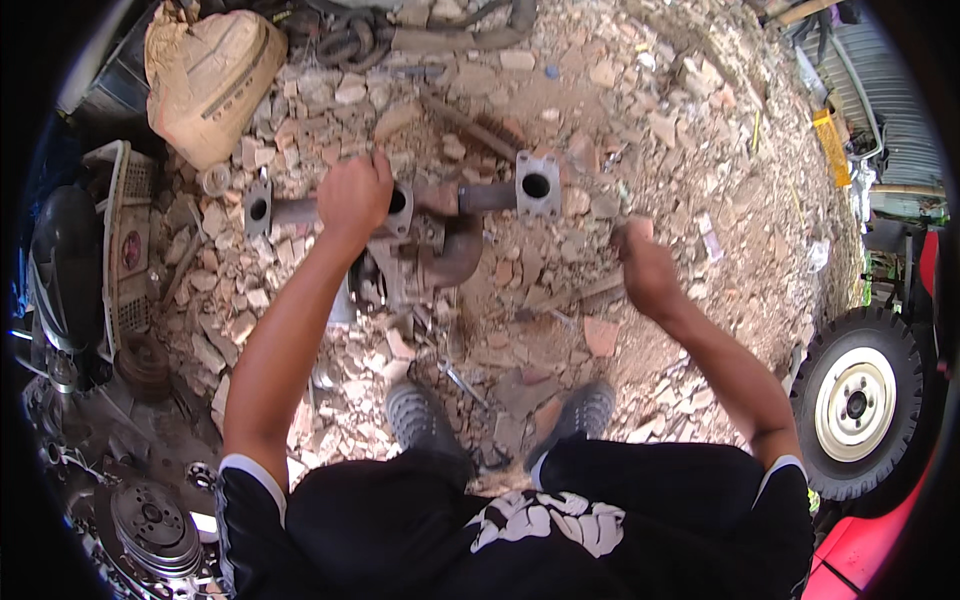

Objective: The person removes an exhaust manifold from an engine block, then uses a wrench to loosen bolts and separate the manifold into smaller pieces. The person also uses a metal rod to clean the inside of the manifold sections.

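Note:
Ahead of me lies a rusty exhaust manifold point(487, 196) with several flanged ports and a bent pipe elbow. My left hand point(357, 198) is closed around its left part, between the left flange point(258, 208) and the middle flange point(401, 208). To the right of the manifold and apart from it, my right hand point(650, 268) is curled into a fist over the rubble. What it grips, if anything, is blurred. A long flat piece point(597, 288) shows just left of that fist; I cannot tell whether it is held.
Broken stone and brick cover the ground. A wrench point(463, 384) lies between my shoes. At the far left stands a brown paper sack point(212, 85), with a plastic crate point(128, 250) below it. Engine parts point(155, 525) fill the lower left. A wheel point(857, 403) is at the right.

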